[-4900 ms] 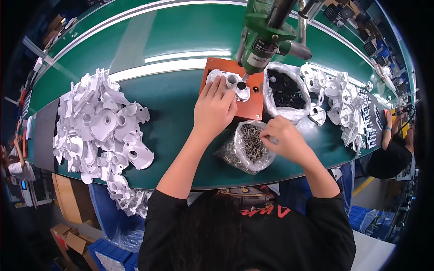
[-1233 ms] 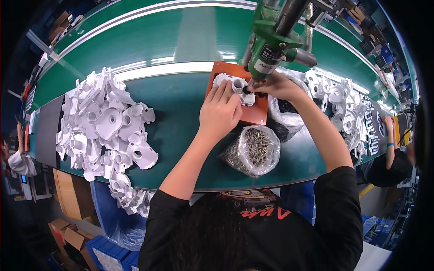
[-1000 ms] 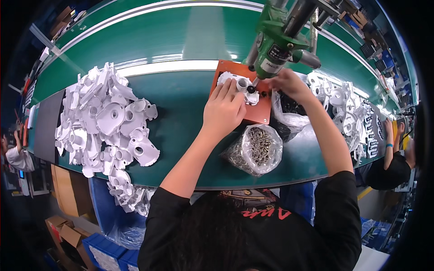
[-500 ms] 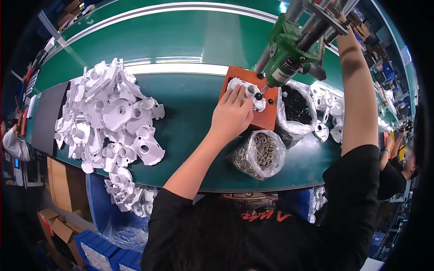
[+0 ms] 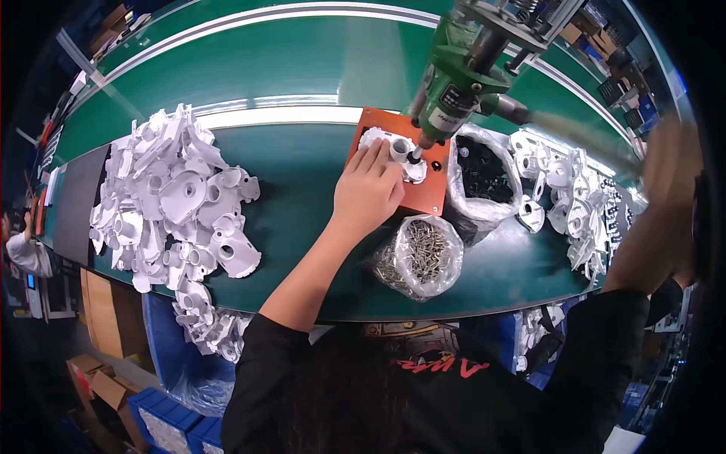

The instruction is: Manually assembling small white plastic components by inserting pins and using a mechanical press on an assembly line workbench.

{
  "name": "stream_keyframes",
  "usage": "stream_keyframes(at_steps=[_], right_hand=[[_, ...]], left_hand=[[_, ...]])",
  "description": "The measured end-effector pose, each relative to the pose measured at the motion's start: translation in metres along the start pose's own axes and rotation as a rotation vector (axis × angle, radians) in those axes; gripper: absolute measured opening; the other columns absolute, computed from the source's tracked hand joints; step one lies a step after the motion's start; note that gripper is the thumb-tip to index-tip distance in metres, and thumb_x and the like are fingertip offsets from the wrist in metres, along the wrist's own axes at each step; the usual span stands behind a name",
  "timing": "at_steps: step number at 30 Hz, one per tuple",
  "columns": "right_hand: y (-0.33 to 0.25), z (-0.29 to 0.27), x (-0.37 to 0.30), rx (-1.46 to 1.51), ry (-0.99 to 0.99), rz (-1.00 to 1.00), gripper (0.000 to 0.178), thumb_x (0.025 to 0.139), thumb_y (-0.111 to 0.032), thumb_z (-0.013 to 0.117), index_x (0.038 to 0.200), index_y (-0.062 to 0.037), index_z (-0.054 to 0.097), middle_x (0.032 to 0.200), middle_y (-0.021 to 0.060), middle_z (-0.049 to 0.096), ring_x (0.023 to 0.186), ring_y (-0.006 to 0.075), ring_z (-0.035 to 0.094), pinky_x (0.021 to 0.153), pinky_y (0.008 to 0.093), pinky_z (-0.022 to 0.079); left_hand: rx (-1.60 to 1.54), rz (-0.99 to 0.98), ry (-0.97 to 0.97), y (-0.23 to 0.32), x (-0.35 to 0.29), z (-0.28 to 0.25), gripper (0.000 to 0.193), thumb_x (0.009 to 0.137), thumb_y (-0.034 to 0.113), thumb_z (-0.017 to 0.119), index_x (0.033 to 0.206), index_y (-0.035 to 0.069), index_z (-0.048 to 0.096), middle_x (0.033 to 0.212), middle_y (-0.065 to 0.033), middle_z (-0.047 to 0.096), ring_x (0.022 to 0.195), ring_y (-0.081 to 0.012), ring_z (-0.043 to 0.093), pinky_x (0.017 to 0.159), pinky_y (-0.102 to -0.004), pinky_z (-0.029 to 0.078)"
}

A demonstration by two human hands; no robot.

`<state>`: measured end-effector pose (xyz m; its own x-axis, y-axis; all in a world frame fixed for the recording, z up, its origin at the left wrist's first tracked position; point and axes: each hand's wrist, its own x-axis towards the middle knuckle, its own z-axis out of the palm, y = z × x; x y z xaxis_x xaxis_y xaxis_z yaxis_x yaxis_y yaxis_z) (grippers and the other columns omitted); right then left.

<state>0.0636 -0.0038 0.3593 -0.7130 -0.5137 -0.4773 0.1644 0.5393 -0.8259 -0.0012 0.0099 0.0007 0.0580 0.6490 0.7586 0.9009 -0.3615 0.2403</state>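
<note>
My left hand point(image 5: 368, 189) lies on a white plastic part point(image 5: 411, 172), its fingers stretched flat across it. The part sits on an orange fixture plate point(image 5: 418, 201) and has a short round tube standing up from it. Above the plate leans a green press head point(image 5: 451, 102). Its narrow tip comes down to a small black piece point(image 5: 414, 157) at the part, beside the tube; whether they touch is unclear. Off to the right, my right hand point(image 5: 671, 166) is smeared by motion at the outer end of a blurred lever point(image 5: 586, 136). Its finger closure is not visible.
A tall heap of white parts point(image 5: 181, 193) fills the left of the green bench. Near the plate stand a bag of screws point(image 5: 427, 253) and a bag of black pieces point(image 5: 484, 170). More white parts point(image 5: 578, 197) lie at right. A blue bin point(image 5: 162, 333) stands below the bench.
My right hand has swung from behind the press at the top down to the right, where the blurred lever now shows. The view has shifted slightly; my left hand stays on the part.
</note>
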Motion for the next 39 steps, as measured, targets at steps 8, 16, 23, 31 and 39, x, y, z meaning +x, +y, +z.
stream_keyframes(at_steps=[8, 16, 23, 31, 39], right_hand=[[0.152, 0.156, 0.014, -0.534, 0.096, 0.252, 0.022, 0.077, -0.023, 0.063, 0.072, -0.0019, 0.061, 0.056, 0.0137, 0.061, 0.056, 0.0317, 0.065, 0.045, 0.0406, 0.05], [0.129, 0.115, -0.06, -0.317, 0.588, -0.367, 0.022, 0.084, -0.025, 0.067, 0.077, -0.0074, 0.056, 0.06, 0.0063, 0.059, 0.053, 0.0249, 0.058, 0.047, 0.0334, 0.042], [0.239, -0.002, -0.124, 0.609, 1.757, -0.606, 0.026, 0.088, -0.034, 0.062, 0.089, -0.0082, 0.065, 0.085, 0.0091, 0.067, 0.07, 0.0213, 0.062, 0.065, 0.0357, 0.053], [0.31, 0.142, -0.096, -0.102, 1.931, 0.278, 0.04, 0.092, -0.026, 0.055, 0.124, -0.0015, 0.053, 0.12, 0.0143, 0.06, 0.106, 0.0211, 0.058, 0.088, 0.0338, 0.044], [0.413, 0.31, -0.043, -0.573, 1.772, 1.179, 0.052, 0.088, -0.023, 0.06, 0.134, -0.0059, 0.044, 0.138, 0.0152, 0.045, 0.13, 0.033, 0.039, 0.104, 0.0462, 0.028]], left_hand=[[0.03, -0.029, -0.036, -0.003, -0.007, -0.006, 0.007, 0.079, 0.01, 0.062, 0.084, 0.006, 0.06, 0.113, -0.0182, 0.065, 0.112, -0.0325, 0.059, 0.097, -0.0443, 0.046], [0.037, -0.045, -0.014, -0.006, -0.01, -0.009, 0.017, 0.079, 0.012, 0.062, 0.089, 0.0, 0.058, 0.113, -0.0216, 0.063, 0.111, -0.0334, 0.06, 0.098, -0.0443, 0.045], [0.027, -0.163, -0.073, -0.006, -0.014, -0.007, 0.044, 0.078, 0.016, 0.064, 0.115, -0.006, 0.054, 0.115, -0.02, 0.063, 0.106, -0.0344, 0.061, 0.099, -0.0409, 0.045], [-0.02, -0.232, -0.198, -0.015, -0.004, -0.012, 0.05, 0.083, 0.022, 0.064, 0.125, -0.001, 0.05, 0.126, -0.022, 0.055, 0.124, -0.036, 0.047, 0.107, -0.045, 0.033], [-0.083, -0.032, -0.491, -0.042, 0.044, -0.021, 0.039, 0.082, 0.035, 0.064, 0.108, 0.007, 0.056, 0.107, -0.0162, 0.057, 0.105, -0.0374, 0.054, 0.089, -0.0448, 0.044]])
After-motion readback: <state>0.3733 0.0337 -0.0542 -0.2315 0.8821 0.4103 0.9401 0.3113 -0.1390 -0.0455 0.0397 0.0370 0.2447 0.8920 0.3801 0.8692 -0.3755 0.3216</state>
